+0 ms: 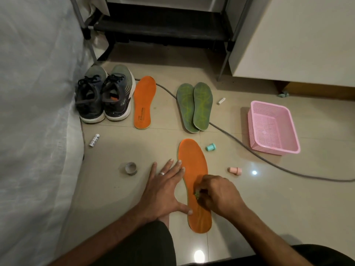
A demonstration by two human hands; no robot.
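Note:
An orange insole (194, 166) lies flat on the tiled floor in front of me. My left hand (163, 191) rests open beside it, fingers spread, with the thumb and fingertips touching its left edge. My right hand (217, 194) sits on the insole's middle, its curled fingers pinching a small green thing (196, 194) against the surface; most of that thing is hidden. A second orange insole (144, 101) lies farther back, next to a pair of dark sneakers (104, 95). Two green insoles (194, 106) lie overlapped to the right of it.
A pink plastic basket (272, 127) stands at the right. A grey cable (249, 150) runs across the floor. Small items lie around: a tape roll (131, 168), a teal cap (211, 147), a pink cap (235, 170), two white tubes (94, 140) (221, 101). White fabric (34, 112) borders the left.

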